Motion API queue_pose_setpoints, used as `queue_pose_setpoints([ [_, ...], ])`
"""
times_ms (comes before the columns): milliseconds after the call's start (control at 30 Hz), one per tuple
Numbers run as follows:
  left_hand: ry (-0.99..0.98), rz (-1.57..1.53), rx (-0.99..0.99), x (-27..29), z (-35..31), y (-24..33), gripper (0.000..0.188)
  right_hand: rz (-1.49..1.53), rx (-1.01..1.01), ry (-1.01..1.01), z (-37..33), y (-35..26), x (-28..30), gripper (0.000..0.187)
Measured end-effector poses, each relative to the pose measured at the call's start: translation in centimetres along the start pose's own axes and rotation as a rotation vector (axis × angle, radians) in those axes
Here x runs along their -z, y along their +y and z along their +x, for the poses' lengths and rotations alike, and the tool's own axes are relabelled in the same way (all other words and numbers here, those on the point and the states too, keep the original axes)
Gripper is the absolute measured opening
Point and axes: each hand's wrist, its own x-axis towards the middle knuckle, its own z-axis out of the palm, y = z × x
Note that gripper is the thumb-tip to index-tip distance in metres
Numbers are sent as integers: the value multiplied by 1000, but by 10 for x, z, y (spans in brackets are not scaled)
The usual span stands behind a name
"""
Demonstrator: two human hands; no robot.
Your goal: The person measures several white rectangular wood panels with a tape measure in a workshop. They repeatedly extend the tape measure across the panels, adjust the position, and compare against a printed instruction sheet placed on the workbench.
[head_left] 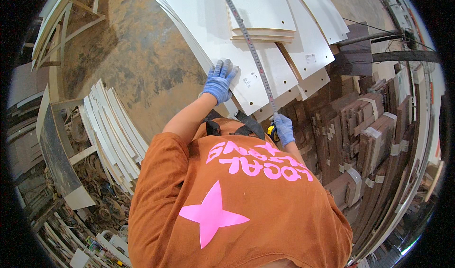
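My left hand (220, 82), in a blue glove, rests on the left near corner of a white board (212, 43). Its fingers lie stretched out on the surface. Lower right, my gloved right hand (285, 129) is closed around a yellow and black tape measure (271, 131), its grip partly hidden. From there the metal tape blade (256, 57) runs out across the board toward the far end, past the edge of a short stack of smaller white panels (260, 33). A small paper label (248, 81) and a few dark holes show near the board's near edge.
More white boards (310, 43) fan out to the right. Brown wrapped panels (369, 130) stand stacked at right. Curved white strips (113, 135) lean at left, beside a wooden frame (59, 78). Dirty concrete floor (142, 55) lies beyond my left arm. Dark metal bars (403, 56) reach in from the right.
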Motion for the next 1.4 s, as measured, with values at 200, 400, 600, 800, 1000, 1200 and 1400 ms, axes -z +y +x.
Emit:
queue_pose_setpoints([
  [200, -4, 8, 5, 0, 0, 1, 88, -189, -56, -73, 12, 15, 0, 30],
  [400, -4, 19, 3, -2, 1, 2, 88, -192, -117, -106, 12, 16, -2, 30],
  [600, 1, 15, 4, -2, 0, 2, 88, -186, -149, -93, 12, 23, -6, 31],
  [800, 16, 29, -1, -6, 1, 2, 89, -177, -133, -86, 11, 27, -7, 29],
  [1000, -27, 1, -1, -2, 2, 2, 93, -182, -136, -69, 10, 33, -7, 28],
  [1200, -47, -22, 5, -2, 1, 1, 98, -192, -115, -81, 7, 30, -7, 27],
  [1400, -112, -18, 20, 2, 2, 1, 100, -185, -92, -69, 9, 40, -6, 29],
])
